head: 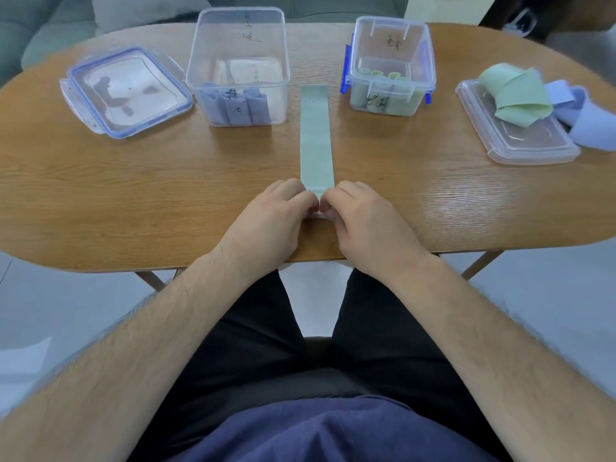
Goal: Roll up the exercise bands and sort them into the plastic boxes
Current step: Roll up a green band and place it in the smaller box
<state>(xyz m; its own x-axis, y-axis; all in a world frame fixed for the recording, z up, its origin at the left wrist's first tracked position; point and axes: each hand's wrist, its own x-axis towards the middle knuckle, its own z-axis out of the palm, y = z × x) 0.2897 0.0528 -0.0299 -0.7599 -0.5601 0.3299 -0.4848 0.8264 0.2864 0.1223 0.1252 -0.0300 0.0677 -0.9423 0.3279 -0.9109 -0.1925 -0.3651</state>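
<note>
- Nearest of all, a person sits with dark trousers (253, 345) and a navy shirt (333, 428), both bare forearms reaching to the near edge of the wooden table (133, 201).
- The left hand (273, 215) and right hand (363, 218) meet knuckle to knuckle, fingers curled in and pinching the near end of the green band (316, 138); the fingertips themselves are tucked out of sight.
- That green band lies flat on the table and runs straight away from the hands, its far end between the 2 boxes.
- The large clear box (237, 66) stands left of the band's far end, with rolled blue bands (233, 106) upright at its bottom.
- The small clear box (390, 66), with blue clips on its sides, stands right of the band's far end and holds rolled green bands (380, 95).
- A blue-rimmed lid (126, 91) lies flat at the far left, just beside the large box.
- A clear lid (513, 138) lies at the far right; a loose green band (513, 91) is heaped on it, and loose blue bands (586, 118) spill off its right side onto the table.
</note>
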